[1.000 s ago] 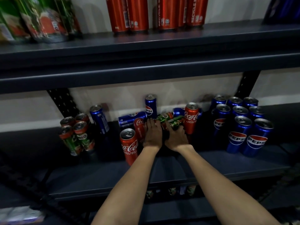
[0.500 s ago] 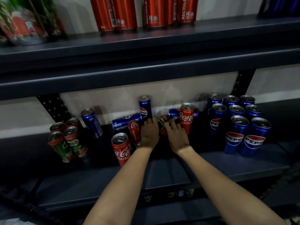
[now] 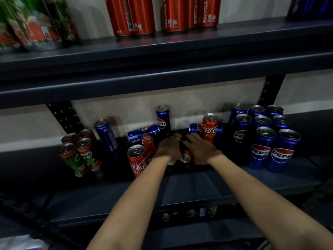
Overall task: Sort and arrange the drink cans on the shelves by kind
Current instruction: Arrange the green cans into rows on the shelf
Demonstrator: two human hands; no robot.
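Note:
On the middle shelf (image 3: 189, 188) my left hand (image 3: 168, 149) and my right hand (image 3: 201, 150) lie side by side in a jumble of cans. Each grips a lying Milo can; the right hand's can shows its silver end (image 3: 185, 158). Beside them are an upright Coca-Cola can (image 3: 137, 159), a tipped Coca-Cola can (image 3: 147, 140), a lying Pepsi can (image 3: 142, 133) and an upright Pepsi can (image 3: 163, 120). Another Coca-Cola can (image 3: 210, 128) stands just behind my right hand. Upright Milo cans (image 3: 81, 154) are grouped at the left, a block of Pepsi cans (image 3: 270, 141) at the right.
A lone Pepsi can (image 3: 106, 134) stands near the Milo group. The upper shelf (image 3: 162, 78) overhangs and carries Milo cans (image 3: 36, 24), Coca-Cola cans (image 3: 133, 15) and blue cans (image 3: 310, 8). A perforated upright post (image 3: 63, 118) stands behind the left group.
Both hands have curled round the lying Milo cans and drawn them slightly toward the shelf front. The view has shifted a little.

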